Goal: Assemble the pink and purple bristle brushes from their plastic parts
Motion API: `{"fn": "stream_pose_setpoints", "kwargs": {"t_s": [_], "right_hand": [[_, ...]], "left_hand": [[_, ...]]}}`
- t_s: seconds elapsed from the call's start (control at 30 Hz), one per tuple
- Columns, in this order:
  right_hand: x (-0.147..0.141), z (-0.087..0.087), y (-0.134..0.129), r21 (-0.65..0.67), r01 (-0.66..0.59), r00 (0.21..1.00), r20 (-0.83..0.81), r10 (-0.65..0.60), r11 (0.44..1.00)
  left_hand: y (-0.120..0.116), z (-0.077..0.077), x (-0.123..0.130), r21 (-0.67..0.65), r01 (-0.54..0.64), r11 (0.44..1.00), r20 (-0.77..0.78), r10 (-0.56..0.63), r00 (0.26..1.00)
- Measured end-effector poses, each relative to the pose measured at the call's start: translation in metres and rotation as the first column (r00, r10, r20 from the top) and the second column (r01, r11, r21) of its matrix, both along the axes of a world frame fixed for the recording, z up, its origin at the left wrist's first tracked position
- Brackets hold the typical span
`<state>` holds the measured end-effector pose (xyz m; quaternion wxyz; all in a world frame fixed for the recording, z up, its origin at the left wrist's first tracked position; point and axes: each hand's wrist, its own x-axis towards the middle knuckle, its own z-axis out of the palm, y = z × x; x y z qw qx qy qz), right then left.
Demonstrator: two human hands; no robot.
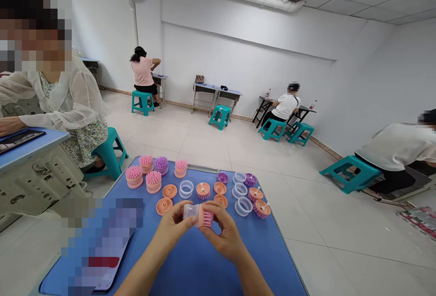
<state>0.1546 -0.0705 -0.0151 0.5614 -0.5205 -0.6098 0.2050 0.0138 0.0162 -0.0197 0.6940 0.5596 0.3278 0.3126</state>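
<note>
Just above the desk (pixel 190 264), the left hand (pixel 172 227) has its fingers clamped on the clear cup (pixel 190 213) and the right hand (pixel 226 234) on the brush (pixel 207 218) beside it, both probably light, the cup stiff and slippery, the bristles bendy, so their rims seem the surest hold.

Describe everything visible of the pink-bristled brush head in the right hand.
The brush head has a peach base and short pink bristles, apparently soft plastic or silicone. It is tipped on its side, bristles pointing toward the picture's right, base to the left. The right hand holds it with thumb and fingers above the blue tabletop, hiding part of it. Its base is against or near the translucent cup in the left hand; whether they are joined is unclear.
</note>
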Motion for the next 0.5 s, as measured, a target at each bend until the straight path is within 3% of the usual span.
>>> {"fn": "stream_pose_setpoints", "kwargs": {"t_s": [0.2, 0.37, 0.5], "right_hand": [[0.0007, 0.0001, 0.0009, -0.007, -0.017, 0.999, 0.027, 0.017, 1.0], [0.0027, 0.0006, 0.0007, -0.064, -0.061, 0.995, -0.088, 0.055, 0.996], [0.0035, 0.0009, 0.0011, -0.073, -0.095, 0.988, -0.126, 0.086, 0.993]], "left_hand": [[0.0011, 0.0067, 0.0018, 0.139, 0.076, 0.987, -0.106, -0.061, 0.992], [0.0008, 0.0078, 0.0009, 0.102, 0.12, 0.987, -0.077, -0.113, 0.991], [0.0008, 0.0079, -0.0003, 0.143, 0.138, 0.98, -0.16, -0.115, 0.98]]}}
